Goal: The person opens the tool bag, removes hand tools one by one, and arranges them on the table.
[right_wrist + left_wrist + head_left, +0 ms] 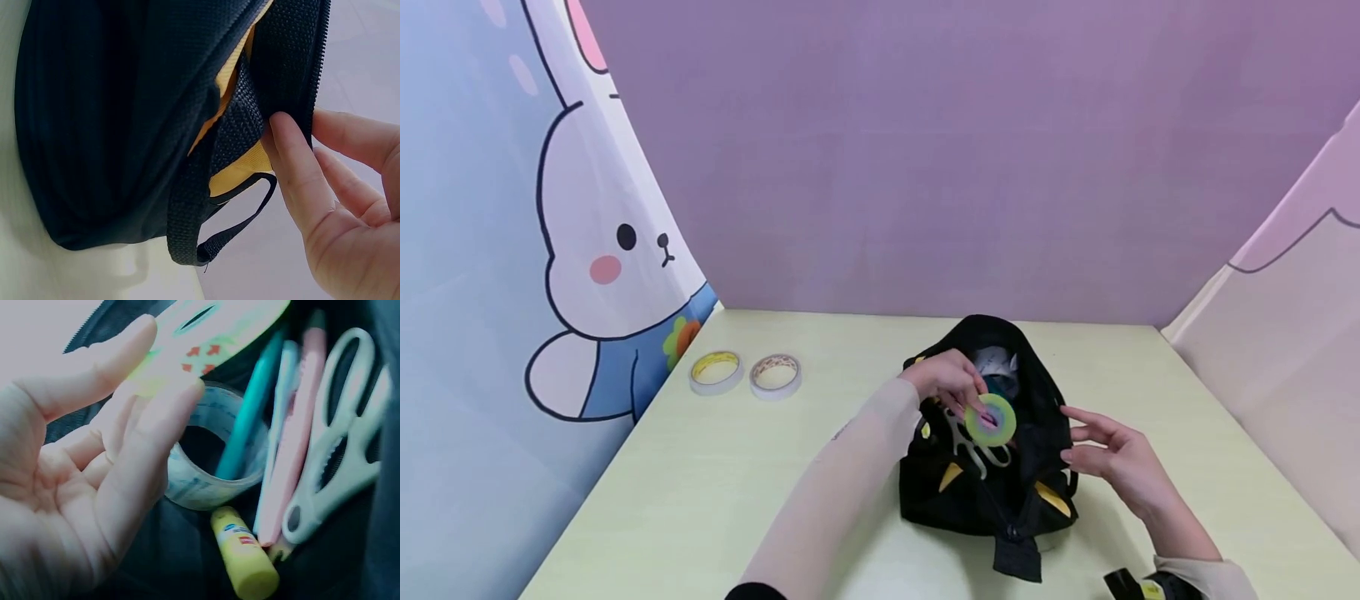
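Note:
My left hand (951, 382) pinches a flat round yellow-green disc (1002, 408) with a hole in its middle, over the mouth of a black bag (940, 505). Small red arrows are printed on the disc's face. Below the hand in the left wrist view, a clear tape roll (195, 490), a teal pen (250, 415), a pink pen (299, 444), a yellow glue stick (245, 553) and pale-handled scissors (306, 512) lie inside the bag. At the bag's right side, my right hand (1120, 462) pinches its zippered edge (319, 69) between thumb and fingers.
Two tape rolls, one with a yellow core (717, 387) and one with a printed core (775, 392), lie on the pale table (700, 500) to the left. A purple panel (925, 167) stands behind. Black strap loops (187, 219) hang from the bag's side.

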A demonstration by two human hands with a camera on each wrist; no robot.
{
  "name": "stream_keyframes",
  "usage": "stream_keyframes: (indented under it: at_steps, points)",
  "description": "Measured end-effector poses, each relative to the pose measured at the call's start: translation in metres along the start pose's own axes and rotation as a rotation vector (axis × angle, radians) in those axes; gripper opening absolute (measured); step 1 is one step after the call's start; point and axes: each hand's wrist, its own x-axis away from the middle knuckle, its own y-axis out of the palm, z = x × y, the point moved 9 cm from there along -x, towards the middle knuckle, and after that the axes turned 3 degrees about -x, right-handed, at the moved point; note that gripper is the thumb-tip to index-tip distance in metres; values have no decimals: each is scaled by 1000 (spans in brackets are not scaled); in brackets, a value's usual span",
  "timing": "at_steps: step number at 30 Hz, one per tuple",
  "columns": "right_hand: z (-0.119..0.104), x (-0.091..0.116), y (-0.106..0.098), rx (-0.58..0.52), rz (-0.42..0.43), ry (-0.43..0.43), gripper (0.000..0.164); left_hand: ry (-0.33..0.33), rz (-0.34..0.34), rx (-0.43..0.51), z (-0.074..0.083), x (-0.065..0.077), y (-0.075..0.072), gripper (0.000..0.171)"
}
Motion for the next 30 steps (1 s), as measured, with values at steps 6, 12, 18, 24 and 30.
stream_keyframes:
  at_steps: [6,12,18,24,30]
  points:
    - [-1,-1,0,8,-4,-4,57,88,34,111,17,8,-15,16]
    - [-1,-1,0,-6,-10,-10,57,142,61,198,27,15,-24,20]
    - [2,0,-1,-13,-9,6,57,173,119,326,30,22,-32,24]
    - [1,-1,0,2,-6,-3,57,212,229,455,34,32,-55,24]
    - [1,-2,0,-9,-6,-4,57,239,328,547,32,46,-81,25]
